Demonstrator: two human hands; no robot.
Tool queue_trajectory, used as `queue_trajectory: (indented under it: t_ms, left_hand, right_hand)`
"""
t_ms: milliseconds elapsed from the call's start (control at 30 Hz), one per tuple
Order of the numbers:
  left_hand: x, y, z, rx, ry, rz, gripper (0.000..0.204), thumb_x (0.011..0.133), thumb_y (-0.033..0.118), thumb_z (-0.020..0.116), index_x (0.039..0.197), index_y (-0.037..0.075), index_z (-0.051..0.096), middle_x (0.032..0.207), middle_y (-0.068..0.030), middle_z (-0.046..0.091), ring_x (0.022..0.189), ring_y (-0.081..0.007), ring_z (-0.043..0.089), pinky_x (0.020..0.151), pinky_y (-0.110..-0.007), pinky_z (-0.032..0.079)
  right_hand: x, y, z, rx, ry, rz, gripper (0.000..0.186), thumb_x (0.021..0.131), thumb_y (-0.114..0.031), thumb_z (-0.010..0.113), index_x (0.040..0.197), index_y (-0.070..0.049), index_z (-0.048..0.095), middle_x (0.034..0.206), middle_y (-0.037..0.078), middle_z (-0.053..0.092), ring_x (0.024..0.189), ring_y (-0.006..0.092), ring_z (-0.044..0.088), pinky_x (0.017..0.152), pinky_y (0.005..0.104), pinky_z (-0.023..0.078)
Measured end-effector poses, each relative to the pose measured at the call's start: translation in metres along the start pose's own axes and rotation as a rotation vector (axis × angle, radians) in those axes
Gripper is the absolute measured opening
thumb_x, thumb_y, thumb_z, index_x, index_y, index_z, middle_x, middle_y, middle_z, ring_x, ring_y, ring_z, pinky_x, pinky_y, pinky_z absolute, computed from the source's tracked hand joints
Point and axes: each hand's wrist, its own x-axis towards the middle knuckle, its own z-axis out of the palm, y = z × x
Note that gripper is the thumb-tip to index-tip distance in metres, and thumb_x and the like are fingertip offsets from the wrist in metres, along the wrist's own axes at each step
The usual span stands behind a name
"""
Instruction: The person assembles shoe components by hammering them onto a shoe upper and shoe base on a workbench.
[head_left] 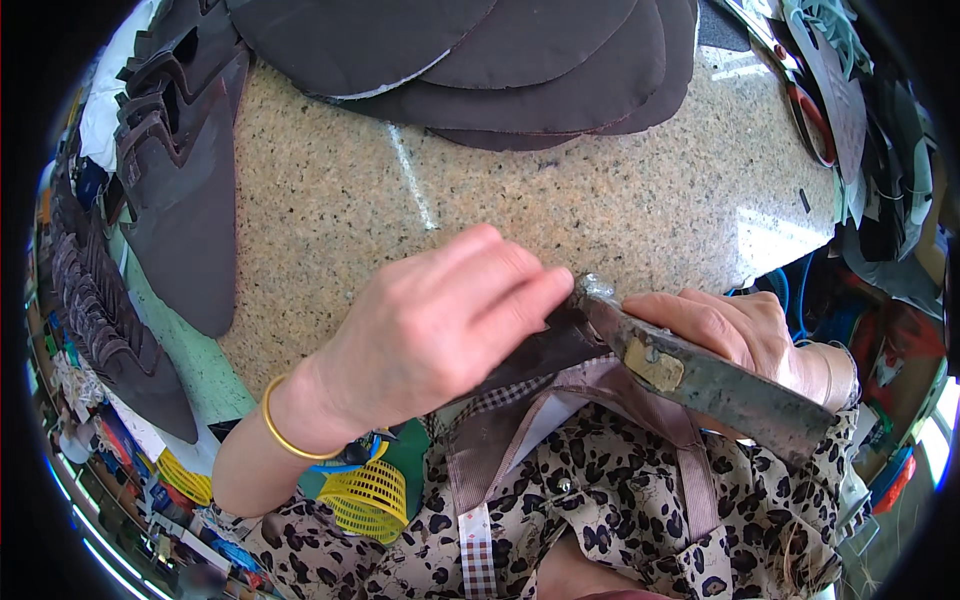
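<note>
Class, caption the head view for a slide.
Left hand holding a dark brown piece, right hand a flat metal tool, before a speckled worktop.

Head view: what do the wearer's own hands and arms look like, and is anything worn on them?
Both the left hand and the right hand are ungloved. A smooth, round, gold-coloured bangle circles the left wrist; right-wrist detail is too unclear to tell. Tan-and-black leopard-print fabric sleeves show on both arms, the left one leaving the forearm bare.

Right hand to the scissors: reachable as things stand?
Probably not without letting go: the right hand appears to be holding the flat metal tool, though nothing visible blocks its way to the scissors.
</note>
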Motion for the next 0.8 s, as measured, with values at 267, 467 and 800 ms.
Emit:
queue_trajectory:
  t_ms: [267, 467, 800]
  left_hand:
    - [0.002, 0.012, 0.0, -0.013, 0.01, -0.107, 0.031, 0.059, -0.001, 0.072, 0.09, -0.001, 0.067, 0.079, -0.0077, 0.058, 0.066, -0.0208, 0.055, 0.052, -0.029, 0.046]
    - [-0.006, 0.011, -0.002, -0.137, 0.041, -0.299, 0.026, 0.061, -0.001, 0.067, 0.087, -0.005, 0.066, 0.079, -0.0092, 0.059, 0.067, -0.0224, 0.055, 0.053, -0.03, 0.046]
    - [-0.008, 0.024, 0.009, 0.134, 0.219, -0.245, 0.034, 0.059, 0.004, 0.074, 0.093, 0.0, 0.069, 0.081, -0.0085, 0.059, 0.071, -0.0206, 0.053, 0.056, -0.03, 0.044]
  right_hand:
    - [0.002, -0.002, -0.002, -0.095, 0.053, -0.029, 0.036, 0.08, -0.012, 0.061, 0.108, 0.011, 0.055, 0.077, 0.017, 0.064, 0.053, 0.021, 0.064, 0.042, 0.028, 0.049]
    - [0.014, 0.001, -0.006, -0.054, -0.069, -0.02, 0.039, 0.088, -0.025, 0.056, 0.106, 0.01, 0.055, 0.075, 0.015, 0.064, 0.054, 0.0205, 0.064, 0.041, 0.0276, 0.049]
    - [0.025, -0.003, -0.01, -0.096, -0.086, -0.074, 0.046, 0.087, -0.033, 0.057, 0.105, 0.009, 0.055, 0.076, 0.016, 0.065, 0.055, 0.0223, 0.065, 0.042, 0.0283, 0.049]
